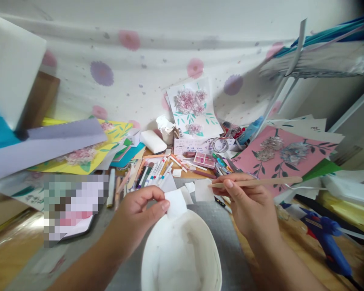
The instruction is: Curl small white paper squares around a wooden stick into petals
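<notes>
Between finger and thumb, my left hand [147,206] pinches a small piece of white paper [176,203] above the far rim of a white oval bowl [144,258]. A faint grey smudge shows inside the bowl, which stands at the front middle. My right hand [250,202] holds a thin wooden stick [267,182] level, its pointed end toward the left and its rounded end toward the right. Just beyond that pointed tip lies a square of pale paper [202,190].
Several markers [151,173] lie beyond the bowl, near a small palette [204,159]. A blue glue gun [327,242] rests at the right. Pink paper with flowers [288,157] leans behind it; yellow flowered paper [94,161] and a pixelated device [75,210] are at the left.
</notes>
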`<control>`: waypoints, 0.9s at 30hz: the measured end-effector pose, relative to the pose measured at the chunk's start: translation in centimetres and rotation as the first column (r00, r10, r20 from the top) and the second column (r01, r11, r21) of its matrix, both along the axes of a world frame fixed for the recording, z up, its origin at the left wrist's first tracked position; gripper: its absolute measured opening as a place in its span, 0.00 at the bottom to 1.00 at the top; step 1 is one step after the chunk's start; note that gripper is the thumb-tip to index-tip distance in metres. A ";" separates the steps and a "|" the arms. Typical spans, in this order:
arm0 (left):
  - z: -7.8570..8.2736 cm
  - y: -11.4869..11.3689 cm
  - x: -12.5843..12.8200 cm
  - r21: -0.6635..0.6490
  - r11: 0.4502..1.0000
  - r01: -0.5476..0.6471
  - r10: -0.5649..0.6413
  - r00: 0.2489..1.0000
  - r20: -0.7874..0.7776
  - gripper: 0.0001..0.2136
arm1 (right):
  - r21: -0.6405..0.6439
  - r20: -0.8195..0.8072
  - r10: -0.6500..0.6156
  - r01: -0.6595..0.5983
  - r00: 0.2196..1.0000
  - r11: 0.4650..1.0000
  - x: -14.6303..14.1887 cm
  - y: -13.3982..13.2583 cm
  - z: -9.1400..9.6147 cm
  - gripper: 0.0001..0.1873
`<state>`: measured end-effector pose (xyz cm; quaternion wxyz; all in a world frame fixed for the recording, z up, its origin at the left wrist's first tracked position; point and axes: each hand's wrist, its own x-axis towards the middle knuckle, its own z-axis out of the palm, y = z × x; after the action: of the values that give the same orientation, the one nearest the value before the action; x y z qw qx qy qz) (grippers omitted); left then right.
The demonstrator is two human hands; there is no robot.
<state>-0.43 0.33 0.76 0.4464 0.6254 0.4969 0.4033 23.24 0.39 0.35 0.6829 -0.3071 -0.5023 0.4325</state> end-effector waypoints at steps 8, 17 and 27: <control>0.7 -0.4 0.3 0.065 0.997 0.045 -0.038 0.993 -0.111 0.10 | 0.078 0.501 0.386 -0.485 0.775 0.871 -0.9 -2.3 1.4 0.07; 1.3 -1.2 1.5 0.029 0.998 0.056 -0.054 0.997 -0.058 0.11 | 0.345 0.415 0.132 -0.290 0.900 0.893 -3.1 -2.6 0.6 0.18; 1.5 -1.2 1.5 -0.002 0.997 0.079 -0.079 0.996 -0.050 0.11 | 0.356 0.429 0.048 -0.218 0.902 0.909 -3.1 -2.5 0.3 0.19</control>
<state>1.06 -0.89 2.28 0.4496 0.6544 0.4827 0.3697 20.13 -2.13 0.63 0.5778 -0.2108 -0.7316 0.2942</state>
